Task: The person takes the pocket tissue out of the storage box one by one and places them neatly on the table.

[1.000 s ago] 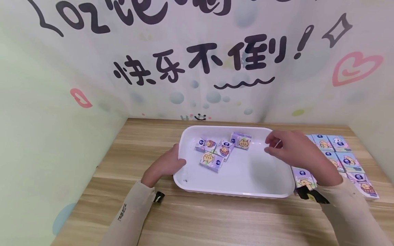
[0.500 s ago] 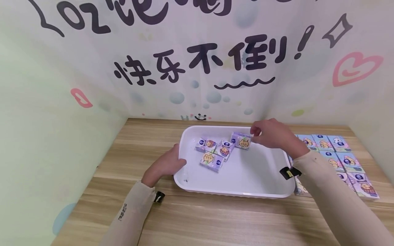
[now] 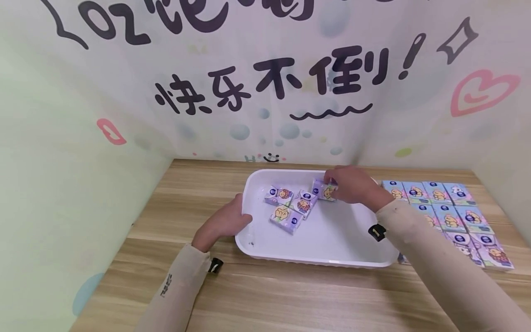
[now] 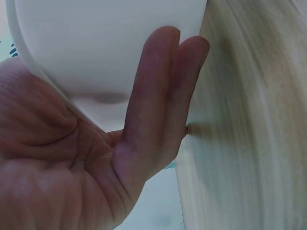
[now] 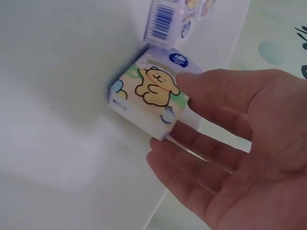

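Observation:
My left hand (image 3: 227,218) holds the left end of a white plastic tray (image 3: 315,263). Its thumb lies over the rim, and in the left wrist view the fingers (image 4: 156,91) lie along the outer wall. Inside the tray, at its back, my right hand (image 3: 352,184) pinches a small purple tissue pack (image 5: 156,88) printed with a cartoon dog; the thumb is on its printed face and the fingers at its edge and behind. Left of it lie three more tissue packs: one at the back left (image 3: 279,195), a slanted middle one (image 3: 304,203) and a front one (image 3: 286,218).
To the right of the tray, on the wooden table (image 3: 290,295), several blue and purple tissue packs (image 3: 450,217) lie in neat rows, partly covered by my right sleeve. A printed cloth wall (image 3: 265,129) stands directly behind the table.
My right hand has moved left from the tray's right side to the back tissue pack and taken hold of it. The left hand has stayed on the tray.

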The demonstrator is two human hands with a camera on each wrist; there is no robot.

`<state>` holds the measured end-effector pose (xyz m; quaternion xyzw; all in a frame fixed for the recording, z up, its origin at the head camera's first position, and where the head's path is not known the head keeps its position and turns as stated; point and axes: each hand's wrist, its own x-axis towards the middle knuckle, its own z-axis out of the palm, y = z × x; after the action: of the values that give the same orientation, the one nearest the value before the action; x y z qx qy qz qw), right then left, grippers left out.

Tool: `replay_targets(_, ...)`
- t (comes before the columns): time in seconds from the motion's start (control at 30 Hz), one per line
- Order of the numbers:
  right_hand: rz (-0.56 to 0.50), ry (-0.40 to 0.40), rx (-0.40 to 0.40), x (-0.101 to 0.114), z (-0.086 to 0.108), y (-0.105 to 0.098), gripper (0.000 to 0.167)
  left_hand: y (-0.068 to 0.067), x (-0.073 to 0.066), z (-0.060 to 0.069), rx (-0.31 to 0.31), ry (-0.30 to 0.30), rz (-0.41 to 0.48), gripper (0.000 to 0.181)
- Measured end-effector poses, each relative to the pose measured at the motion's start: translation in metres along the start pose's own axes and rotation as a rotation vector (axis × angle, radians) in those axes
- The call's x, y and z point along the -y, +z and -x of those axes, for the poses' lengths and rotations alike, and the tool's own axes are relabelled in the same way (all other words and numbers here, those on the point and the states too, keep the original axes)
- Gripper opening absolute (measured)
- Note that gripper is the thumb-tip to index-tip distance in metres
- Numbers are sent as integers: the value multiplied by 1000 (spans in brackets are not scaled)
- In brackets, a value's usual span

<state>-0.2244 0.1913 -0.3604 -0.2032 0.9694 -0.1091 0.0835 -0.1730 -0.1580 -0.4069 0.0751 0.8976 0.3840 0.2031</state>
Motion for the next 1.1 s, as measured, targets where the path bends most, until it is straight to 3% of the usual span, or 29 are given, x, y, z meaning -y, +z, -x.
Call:
replay_targets(0.3, 27, 17, -59, -1, -2, 12, 33, 0, 1, -1, -3, 32, 7, 68)
replay_targets(0.63, 25, -26, -111, -1, 0, 11, 17, 1, 1, -2, -2, 28, 8, 68)
replay_targets(1.1, -81, -55, -42, -16, 15, 6, 41, 0, 1, -1, 0, 46, 20, 68)
